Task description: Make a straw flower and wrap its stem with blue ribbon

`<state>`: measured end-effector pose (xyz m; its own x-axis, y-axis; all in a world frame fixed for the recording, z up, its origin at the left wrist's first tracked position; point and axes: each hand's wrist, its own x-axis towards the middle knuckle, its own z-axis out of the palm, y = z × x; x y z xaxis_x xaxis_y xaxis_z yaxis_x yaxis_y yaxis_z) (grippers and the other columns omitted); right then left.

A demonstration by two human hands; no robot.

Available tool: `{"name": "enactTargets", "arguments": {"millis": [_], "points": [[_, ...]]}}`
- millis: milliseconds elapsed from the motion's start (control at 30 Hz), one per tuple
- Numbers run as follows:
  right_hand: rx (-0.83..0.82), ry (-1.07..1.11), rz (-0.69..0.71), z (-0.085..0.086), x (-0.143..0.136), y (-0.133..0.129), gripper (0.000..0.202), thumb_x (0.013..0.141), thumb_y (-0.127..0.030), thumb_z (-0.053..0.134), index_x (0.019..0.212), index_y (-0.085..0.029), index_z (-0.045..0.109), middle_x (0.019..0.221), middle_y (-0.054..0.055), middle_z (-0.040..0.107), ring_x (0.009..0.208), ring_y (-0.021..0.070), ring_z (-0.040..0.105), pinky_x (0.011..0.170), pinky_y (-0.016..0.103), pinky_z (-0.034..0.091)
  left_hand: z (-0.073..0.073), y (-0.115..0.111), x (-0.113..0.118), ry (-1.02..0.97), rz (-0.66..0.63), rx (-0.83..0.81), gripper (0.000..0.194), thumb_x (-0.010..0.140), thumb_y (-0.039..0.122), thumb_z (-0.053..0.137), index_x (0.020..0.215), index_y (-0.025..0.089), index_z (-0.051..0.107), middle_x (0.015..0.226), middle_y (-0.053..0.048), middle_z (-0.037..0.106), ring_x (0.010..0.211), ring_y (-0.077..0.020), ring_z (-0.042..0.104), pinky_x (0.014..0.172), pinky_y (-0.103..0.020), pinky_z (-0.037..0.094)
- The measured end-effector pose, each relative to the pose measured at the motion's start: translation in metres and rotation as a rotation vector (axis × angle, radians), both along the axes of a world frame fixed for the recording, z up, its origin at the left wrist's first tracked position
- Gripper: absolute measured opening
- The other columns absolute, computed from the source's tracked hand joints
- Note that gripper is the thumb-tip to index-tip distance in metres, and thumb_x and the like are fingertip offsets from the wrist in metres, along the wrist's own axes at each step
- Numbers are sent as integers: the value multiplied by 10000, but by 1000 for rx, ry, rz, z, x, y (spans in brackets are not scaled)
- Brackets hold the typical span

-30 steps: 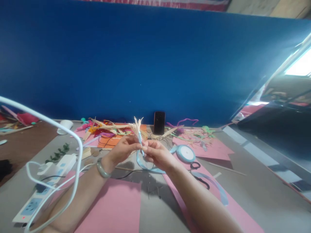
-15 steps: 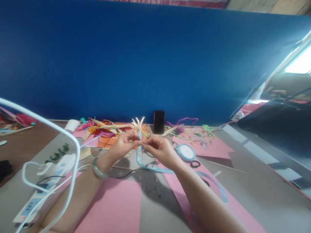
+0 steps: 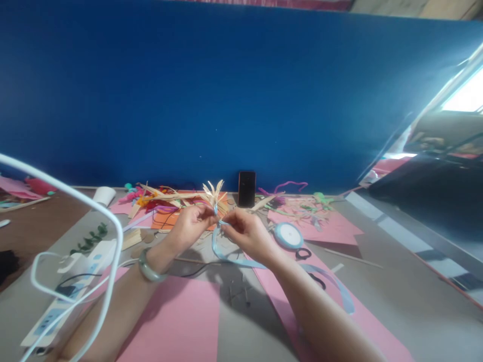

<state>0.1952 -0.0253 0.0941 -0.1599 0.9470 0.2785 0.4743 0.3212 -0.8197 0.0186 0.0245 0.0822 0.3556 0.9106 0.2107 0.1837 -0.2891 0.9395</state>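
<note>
My left hand [image 3: 191, 225] pinches the stem of a pale flower [image 3: 214, 192] made of thin straw-coloured strips, its petals spread upward above the fingers. Light blue ribbon is wound around the stem just below the petals. My right hand [image 3: 247, 231] is closed on a part of that blue ribbon [image 3: 241, 262], close beside the left fingertips. From between the hands the ribbon hangs in a loop, then runs right beneath my right forearm across the table. A ribbon spool [image 3: 289, 235] lies to the right of my right hand.
A phone [image 3: 247, 189] leans against the blue partition [image 3: 241, 100]. Pink sheets [image 3: 181, 317] cover parts of the grey table. At left are a power strip [image 3: 71, 296], a white cable [image 3: 116, 251] and a green sprig [image 3: 90, 239]. Scissors [image 3: 304, 254] lie partly under my right forearm.
Both hands stay together at the stem. Between my right fingertips and the stem, a short length of blue ribbon now shows more clearly. The flower has shifted slightly left.
</note>
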Motion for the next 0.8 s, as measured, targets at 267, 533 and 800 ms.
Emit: {"name": "enactTargets", "arguments": {"millis": [267, 533, 800], "points": [[112, -113, 19, 4, 5, 1, 144, 835, -213, 564, 738, -151, 652, 621, 3, 588, 558, 103, 483, 520, 220, 350, 17, -9, -2, 41, 33, 26, 200, 715, 338, 717, 759, 150, 667, 758, -39, 701, 767, -188, 644, 724, -282, 507], [-40, 61, 90, 2, 10, 3, 179, 864, -281, 521, 783, -153, 615, 522, -28, 528, 449, 83, 444, 458, 207, 333, 18, -13, 0, -19, -26, -72, 291, 645, 393, 769, 745, 134, 682, 718, -53, 686, 702, -189, 637, 644, -289, 515], [-74, 155, 26, 1, 1, 3, 195, 743, -322, 666, 719, -151, 575, 581, -39, 505, 496, 67, 379, 456, 203, 288, 18, -14, -1, 26, -20, 22, 201, 693, 333, 730, 684, 148, 651, 665, -28, 654, 673, -173, 614, 633, -273, 501]]}}
